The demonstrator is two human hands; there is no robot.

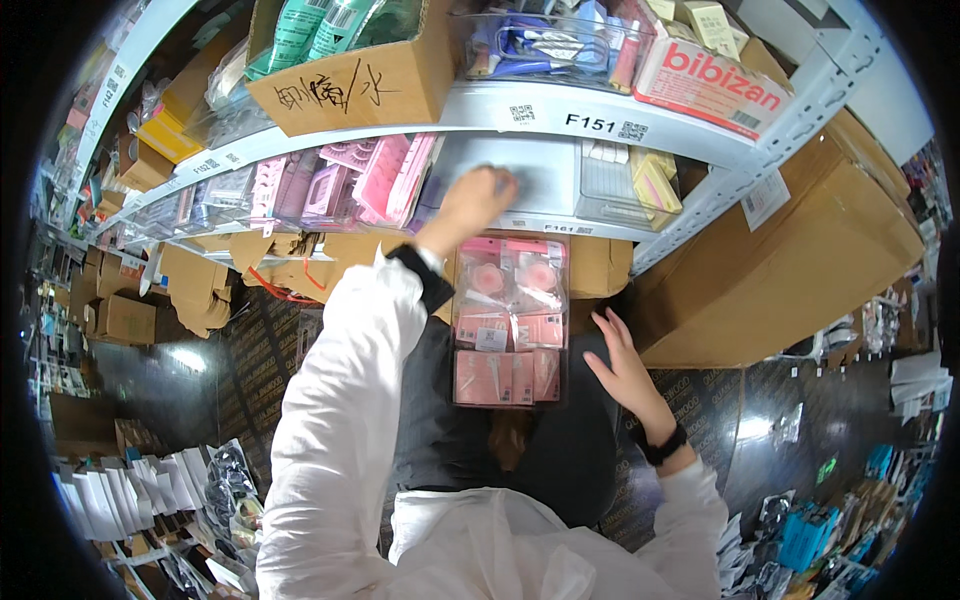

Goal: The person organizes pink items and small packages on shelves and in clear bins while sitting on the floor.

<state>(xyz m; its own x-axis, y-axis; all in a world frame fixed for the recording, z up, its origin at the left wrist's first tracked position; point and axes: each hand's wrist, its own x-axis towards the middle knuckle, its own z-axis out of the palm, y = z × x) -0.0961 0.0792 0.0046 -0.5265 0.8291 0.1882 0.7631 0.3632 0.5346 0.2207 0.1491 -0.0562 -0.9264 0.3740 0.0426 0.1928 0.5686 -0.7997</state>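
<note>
My left hand (476, 202) reaches over a bare stretch of the white shelf board (544, 176), beside upright pink boxes of false eyelashes (386, 176). Its fingers are curled and blurred, so whether they hold anything cannot be made out. A clear plastic tray (566, 375) rests on my lap, its far end close to the shelf edge. Inside are packets with pink flower-shaped pieces (514, 277) at the far end and flat pink packets (484, 379) at the near end. To the right of the tray, my right hand (622, 367) has its fingers spread and holds nothing.
A clear bin (615, 180) with small boxes sits right on the same shelf. Above stand a cardboard box of green pouches (352, 94) and a bin of tubes (555, 49). A large carton (787, 262) stands right of the shelf post. Flattened cardboard (195, 289) lies below left.
</note>
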